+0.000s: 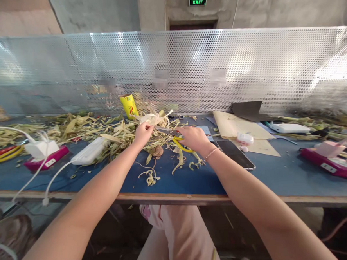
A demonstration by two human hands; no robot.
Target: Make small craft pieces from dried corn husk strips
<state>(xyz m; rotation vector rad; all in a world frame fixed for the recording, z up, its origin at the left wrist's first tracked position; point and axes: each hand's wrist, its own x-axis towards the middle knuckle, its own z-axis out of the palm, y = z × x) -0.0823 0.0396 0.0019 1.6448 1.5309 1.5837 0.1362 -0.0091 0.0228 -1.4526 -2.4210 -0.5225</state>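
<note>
My left hand [144, 133] pinches a pale dried husk bundle [155, 117] whose strips fan out above the fingers. My right hand [194, 138] is closed on a pair of scissors [184, 146] with yellow handles. The metal blades point left and reach the husk beside my left fingertips; whether they touch it I cannot tell. Beneath both hands lies a heap of dried husk leaves [118, 136]. A small ball of brown twine [157, 151] sits below the left hand, with a loose curl of husk strip [152, 179] nearer the table edge.
A yellow tube [129, 105] leans at the back near the perforated metal screen [195, 64]. Right of my hand lie a phone [236, 153], a white earbud case [245, 139] and brown paper [238, 126]. Purple power strips [327, 163] and a white power bank [89, 151] with cables flank the area.
</note>
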